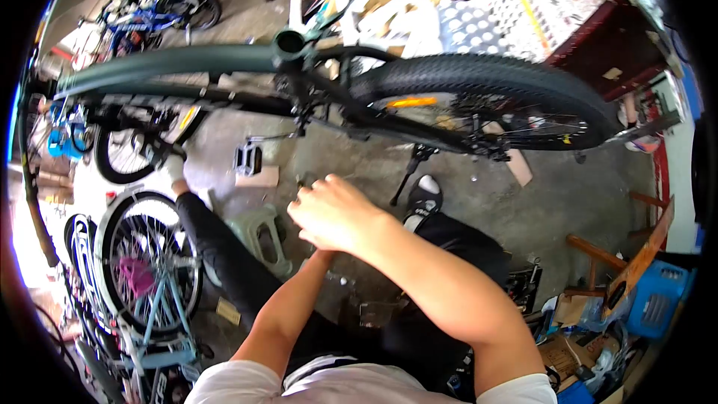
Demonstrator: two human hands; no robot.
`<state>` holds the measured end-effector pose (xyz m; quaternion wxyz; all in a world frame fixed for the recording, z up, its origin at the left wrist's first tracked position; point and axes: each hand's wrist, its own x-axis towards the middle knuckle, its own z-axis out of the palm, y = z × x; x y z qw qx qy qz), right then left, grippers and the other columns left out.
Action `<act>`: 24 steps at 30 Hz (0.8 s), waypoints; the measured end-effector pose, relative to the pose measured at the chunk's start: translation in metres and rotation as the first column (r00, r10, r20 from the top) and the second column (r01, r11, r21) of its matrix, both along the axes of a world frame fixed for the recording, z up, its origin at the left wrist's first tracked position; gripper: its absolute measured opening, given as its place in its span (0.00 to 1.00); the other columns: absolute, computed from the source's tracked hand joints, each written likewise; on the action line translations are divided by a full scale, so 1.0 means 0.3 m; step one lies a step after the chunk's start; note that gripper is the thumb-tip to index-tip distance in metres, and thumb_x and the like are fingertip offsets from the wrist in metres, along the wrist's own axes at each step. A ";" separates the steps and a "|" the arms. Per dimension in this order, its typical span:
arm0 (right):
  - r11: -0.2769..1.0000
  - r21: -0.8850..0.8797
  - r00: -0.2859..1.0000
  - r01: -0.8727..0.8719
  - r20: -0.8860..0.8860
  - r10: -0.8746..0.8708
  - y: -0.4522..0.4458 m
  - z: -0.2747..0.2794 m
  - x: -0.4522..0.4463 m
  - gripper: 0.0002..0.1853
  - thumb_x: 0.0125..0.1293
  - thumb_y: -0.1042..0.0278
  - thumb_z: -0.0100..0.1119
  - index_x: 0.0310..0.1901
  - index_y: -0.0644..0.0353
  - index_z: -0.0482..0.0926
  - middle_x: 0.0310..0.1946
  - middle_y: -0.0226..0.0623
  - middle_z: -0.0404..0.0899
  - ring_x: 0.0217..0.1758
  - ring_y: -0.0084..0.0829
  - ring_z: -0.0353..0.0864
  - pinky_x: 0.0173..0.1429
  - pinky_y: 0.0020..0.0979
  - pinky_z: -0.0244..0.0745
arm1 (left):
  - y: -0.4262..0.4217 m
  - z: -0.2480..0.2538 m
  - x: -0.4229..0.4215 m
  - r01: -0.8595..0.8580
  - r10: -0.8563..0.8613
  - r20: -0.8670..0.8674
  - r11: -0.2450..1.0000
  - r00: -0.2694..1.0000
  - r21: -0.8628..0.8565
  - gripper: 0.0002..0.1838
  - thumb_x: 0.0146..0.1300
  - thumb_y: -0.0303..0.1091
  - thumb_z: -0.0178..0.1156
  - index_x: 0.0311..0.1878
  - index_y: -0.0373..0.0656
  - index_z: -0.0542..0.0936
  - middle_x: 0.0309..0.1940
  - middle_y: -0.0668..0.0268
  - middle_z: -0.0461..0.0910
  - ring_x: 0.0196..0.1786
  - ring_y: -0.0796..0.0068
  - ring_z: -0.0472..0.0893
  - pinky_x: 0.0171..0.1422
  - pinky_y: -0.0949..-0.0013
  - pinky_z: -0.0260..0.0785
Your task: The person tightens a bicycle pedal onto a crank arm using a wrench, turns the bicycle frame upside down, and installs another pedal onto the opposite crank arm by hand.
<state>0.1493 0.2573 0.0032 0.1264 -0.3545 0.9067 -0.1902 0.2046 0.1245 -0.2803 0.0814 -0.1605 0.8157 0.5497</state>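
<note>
My right hand (329, 213) is in front of my body, its fingers bent and close together. It covers my left hand, of which little shows beyond the left wrist (318, 260). Whether anything is held between them is hidden. Ahead of both hands stands a dark green bicycle (217, 61), apart from them. The top of its seat tube (290, 43) is open, with no saddle in it. The thick rear tire (516, 71) is to the right, and a pedal (248, 158) hangs on the near side. A kickstand (407, 172) reaches down toward my shoe.
A pale plastic stool (262, 236) stands beside my left leg. Other bicycles, including a light blue one (153, 307), crowd the left. A wooden stool (632, 262), a blue crate (658, 299) and loose clutter lie at right. Cardboard pieces (258, 177) are on the floor.
</note>
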 end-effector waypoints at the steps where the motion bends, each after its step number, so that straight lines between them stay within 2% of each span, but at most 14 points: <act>1: 1.000 -0.023 1.000 -0.016 0.019 0.017 0.004 0.002 0.006 0.16 0.60 0.55 0.67 0.41 0.59 0.82 0.39 0.42 0.84 0.47 0.43 0.86 0.52 0.44 0.78 | 0.003 -0.040 0.052 0.048 -0.050 0.127 0.999 0.991 0.015 0.17 0.71 0.36 0.54 0.60 0.45 0.77 0.39 0.59 0.84 0.33 0.69 0.83 0.28 0.64 0.76; 4: 1.000 -0.024 0.999 -0.016 0.028 0.017 0.040 0.033 -0.006 0.17 0.61 0.54 0.67 0.43 0.60 0.81 0.39 0.43 0.84 0.48 0.44 0.85 0.54 0.44 0.78 | -0.006 -0.136 0.140 0.140 -0.167 0.434 0.986 0.885 0.093 0.17 0.72 0.35 0.53 0.60 0.43 0.78 0.37 0.58 0.85 0.32 0.68 0.84 0.28 0.63 0.76; 6: 0.997 -0.062 0.997 0.042 -0.055 -0.045 0.068 0.015 -0.011 0.18 0.62 0.54 0.66 0.45 0.59 0.81 0.40 0.44 0.83 0.47 0.45 0.85 0.53 0.45 0.79 | -0.016 -0.177 0.145 0.151 -0.201 0.533 0.979 0.822 0.136 0.17 0.72 0.34 0.52 0.59 0.42 0.78 0.36 0.58 0.85 0.31 0.68 0.85 0.28 0.63 0.76; 7: 0.997 -0.060 0.999 0.052 -0.013 -0.053 0.090 0.029 -0.025 0.18 0.63 0.54 0.66 0.46 0.59 0.81 0.41 0.43 0.83 0.48 0.45 0.85 0.54 0.44 0.79 | -0.023 -0.197 0.140 0.159 -0.219 0.568 0.975 0.793 0.154 0.17 0.72 0.34 0.52 0.59 0.41 0.79 0.35 0.57 0.85 0.30 0.68 0.85 0.28 0.63 0.76; 8: 0.996 -0.057 0.997 0.067 0.029 -0.066 0.117 0.049 -0.041 0.18 0.63 0.54 0.66 0.47 0.58 0.81 0.41 0.43 0.83 0.48 0.46 0.85 0.54 0.44 0.79 | -0.024 -0.217 0.130 0.160 -0.224 0.584 0.974 0.780 0.160 0.17 0.72 0.34 0.52 0.59 0.41 0.79 0.34 0.57 0.86 0.30 0.68 0.86 0.28 0.63 0.76; 9: 0.987 -0.111 0.993 0.114 0.024 -0.112 0.143 0.054 -0.053 0.16 0.63 0.54 0.66 0.41 0.59 0.81 0.38 0.42 0.85 0.47 0.44 0.86 0.55 0.45 0.79 | -0.020 -0.247 0.127 0.117 -0.191 0.588 0.980 0.786 0.161 0.15 0.72 0.31 0.51 0.56 0.36 0.80 0.26 0.61 0.85 0.26 0.68 0.86 0.28 0.62 0.75; 10: 0.985 -0.072 0.988 0.156 0.007 -0.155 0.162 0.078 -0.066 0.17 0.64 0.53 0.64 0.41 0.60 0.81 0.39 0.43 0.84 0.46 0.45 0.86 0.54 0.46 0.80 | -0.031 -0.229 0.102 0.232 -0.296 0.601 0.955 0.742 0.184 0.15 0.72 0.28 0.51 0.55 0.37 0.81 0.30 0.59 0.87 0.27 0.68 0.87 0.29 0.62 0.77; 11: 0.961 -0.189 0.978 0.199 -0.017 -0.206 0.196 0.058 -0.067 0.17 0.65 0.53 0.64 0.41 0.61 0.81 0.39 0.44 0.84 0.46 0.45 0.86 0.54 0.46 0.80 | -0.029 -0.208 0.095 0.258 -0.283 0.609 0.957 0.741 0.132 0.15 0.70 0.29 0.52 0.55 0.37 0.82 0.30 0.58 0.87 0.28 0.68 0.87 0.31 0.62 0.78; 13: 0.956 -0.166 0.969 0.241 -0.020 -0.247 0.219 0.080 -0.089 0.18 0.65 0.53 0.63 0.42 0.62 0.81 0.39 0.45 0.84 0.46 0.46 0.85 0.53 0.46 0.80 | -0.037 -0.199 0.090 0.279 -0.267 0.612 0.957 0.744 0.078 0.15 0.69 0.30 0.53 0.54 0.38 0.83 0.31 0.58 0.88 0.28 0.67 0.87 0.33 0.62 0.79; 16: 0.952 -0.179 0.963 0.247 -0.066 -0.262 0.229 0.106 -0.077 0.18 0.65 0.53 0.63 0.42 0.61 0.80 0.38 0.45 0.84 0.46 0.47 0.85 0.52 0.45 0.80 | -0.080 -0.260 0.104 0.370 -0.303 0.580 0.929 0.756 0.003 0.18 0.67 0.36 0.57 0.57 0.40 0.82 0.34 0.56 0.88 0.32 0.65 0.88 0.41 0.62 0.81; 18: 0.951 -0.188 0.962 0.246 -0.075 -0.263 0.227 0.094 -0.081 0.17 0.65 0.53 0.63 0.41 0.61 0.80 0.39 0.45 0.84 0.46 0.47 0.85 0.52 0.45 0.81 | -0.103 -0.280 0.128 0.408 -0.333 0.522 0.912 0.785 -0.032 0.22 0.65 0.42 0.59 0.59 0.43 0.81 0.37 0.55 0.88 0.42 0.59 0.88 0.52 0.58 0.79; 19: 0.951 -0.193 0.963 0.242 -0.073 -0.260 0.221 0.098 -0.081 0.17 0.65 0.53 0.63 0.41 0.61 0.80 0.39 0.46 0.84 0.46 0.47 0.85 0.52 0.45 0.81 | -0.109 -0.269 0.154 0.407 -0.331 0.523 0.913 0.785 -0.033 0.22 0.65 0.42 0.59 0.59 0.43 0.81 0.37 0.55 0.88 0.42 0.59 0.88 0.52 0.58 0.79; 21: 0.960 -0.142 0.968 0.241 -0.040 -0.249 0.205 0.144 -0.075 0.17 0.65 0.53 0.63 0.41 0.61 0.80 0.39 0.46 0.84 0.46 0.47 0.85 0.51 0.45 0.81 | -0.124 -0.237 0.194 0.477 -0.315 0.435 0.812 0.843 -0.336 0.23 0.65 0.45 0.58 0.60 0.44 0.80 0.41 0.53 0.87 0.49 0.52 0.86 0.59 0.53 0.76; 24: 0.981 -0.068 0.980 0.180 -0.071 -0.185 0.150 0.091 -0.068 0.16 0.65 0.55 0.64 0.42 0.61 0.82 0.39 0.44 0.85 0.47 0.44 0.86 0.52 0.45 0.81 | -0.137 -0.205 0.167 0.394 -0.241 0.498 0.890 0.833 -0.228 0.24 0.65 0.45 0.58 0.60 0.44 0.79 0.45 0.51 0.86 0.52 0.46 0.84 0.60 0.49 0.74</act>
